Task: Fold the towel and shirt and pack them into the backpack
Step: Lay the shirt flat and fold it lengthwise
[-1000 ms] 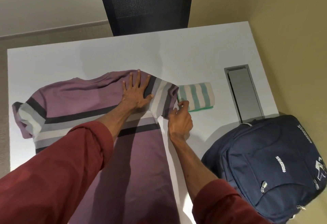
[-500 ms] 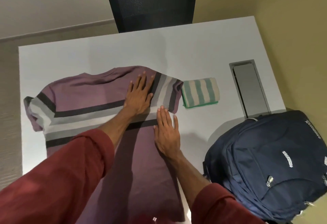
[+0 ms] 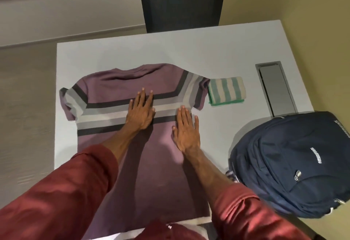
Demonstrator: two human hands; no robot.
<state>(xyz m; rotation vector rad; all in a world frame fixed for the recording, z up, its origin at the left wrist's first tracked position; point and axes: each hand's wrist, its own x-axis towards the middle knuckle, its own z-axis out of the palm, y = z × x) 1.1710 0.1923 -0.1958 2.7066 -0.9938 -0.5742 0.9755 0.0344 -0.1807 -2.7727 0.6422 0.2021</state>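
We are smoothing the striped purple shirt (image 3: pixel 117 95), spread flat on the white bench (image 3: pixel 132 50); left hand (image 3: pixel 140 113) and right hand (image 3: pixel 186 131) press it, fingers spread, holding nothing. Folded towel (image 3: pixel 226 91) waits beside the sleeve, backpack (image 3: pixel 291 164) closed. Next, probably fold a sleeve inward.

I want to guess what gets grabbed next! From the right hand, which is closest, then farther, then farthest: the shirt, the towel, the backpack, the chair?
1. Shirt: right under the right hand, which lies flat on it.
2. Towel: folded, just beyond the shirt's sleeve, up and to the right.
3. Backpack: off to the right at the table's edge; close to the towel's distance, hard to call.
4. Chair: across the table.
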